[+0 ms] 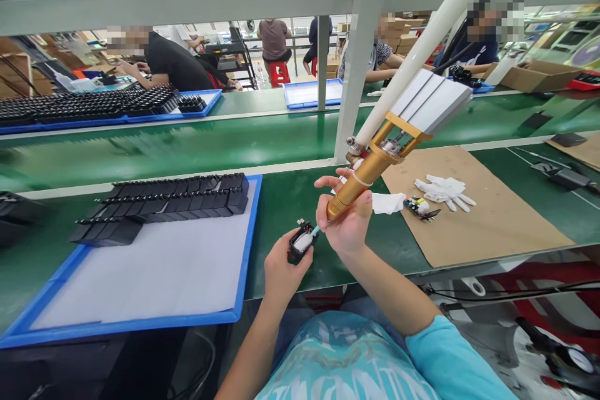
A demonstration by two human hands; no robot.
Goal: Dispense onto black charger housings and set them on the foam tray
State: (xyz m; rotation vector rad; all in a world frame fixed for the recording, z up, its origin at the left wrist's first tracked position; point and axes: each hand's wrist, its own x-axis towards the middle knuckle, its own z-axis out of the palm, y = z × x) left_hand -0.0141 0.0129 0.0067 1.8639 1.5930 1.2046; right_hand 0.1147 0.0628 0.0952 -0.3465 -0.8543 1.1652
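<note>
My left hand (282,264) is closed around a small black plastic adapter housing (296,256), held open side up above the green bench. White material shows inside the housing, with small metal prongs at its far end. My right hand (347,220) grips the lower end of a gold glue dispensing gun (359,182), which slants up to the right on a thick white hose. The gun's thin pale-blue nozzle (315,230) reaches into the open housing, near or touching the white material. Fingers hide part of the gun's lower end.
On the left, a blue-rimmed tray (253,225) holds rows of black housings (187,200). A brown cardboard sheet (492,219) on the right bears a white glove (445,190) and a circuit board (417,205). A metal post (356,56) rises behind the gun; co-workers sit beyond.
</note>
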